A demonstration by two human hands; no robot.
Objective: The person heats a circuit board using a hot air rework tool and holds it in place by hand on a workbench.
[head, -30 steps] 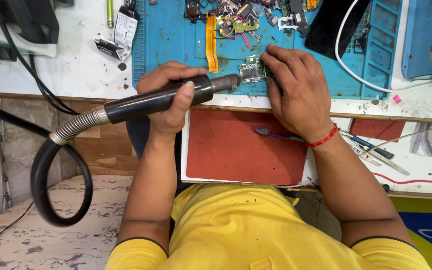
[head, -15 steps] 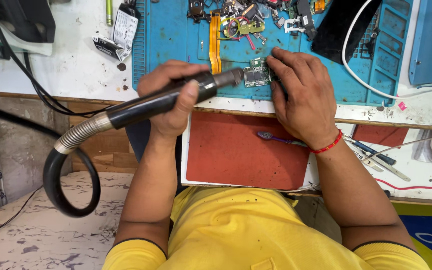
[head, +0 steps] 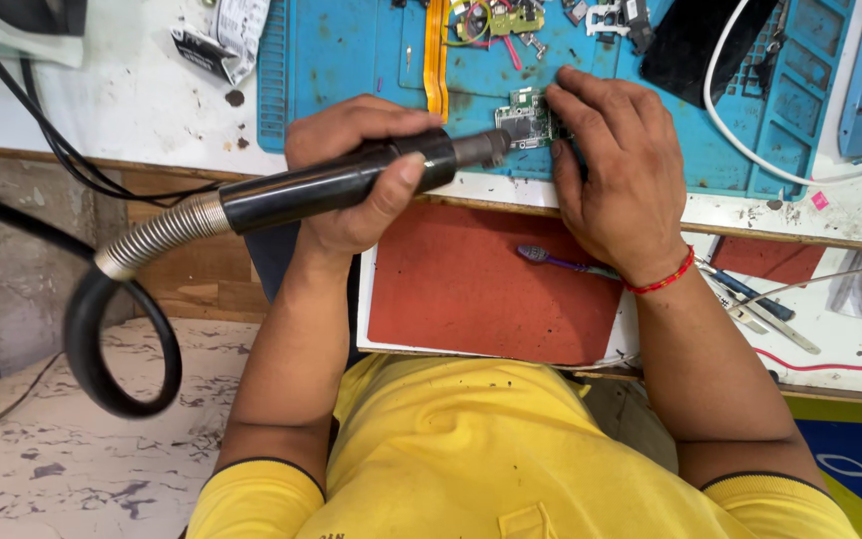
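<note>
My left hand (head: 351, 170) grips a black hot-air wand (head: 341, 185) with a metal nozzle and a ribbed hose (head: 122, 299) looping down to the left. The nozzle points right at a small green circuit board (head: 523, 120) lying on a blue work mat (head: 351, 60). My right hand (head: 616, 170) rests palm down on the mat, its fingers touching the right edge of the board. A red thread circles that wrist.
A red mat (head: 481, 289) on a pulled-out shelf lies below the bench edge, with a purple-handled tool (head: 561, 263) on it. An orange flex strip (head: 437, 50), small parts, a white cable (head: 740, 130), tweezers (head: 760, 309) and a black cable (head: 42, 110) surround the work area.
The view has shifted slightly. The wand's hose loop has swung a little; both hands stay at the board.
</note>
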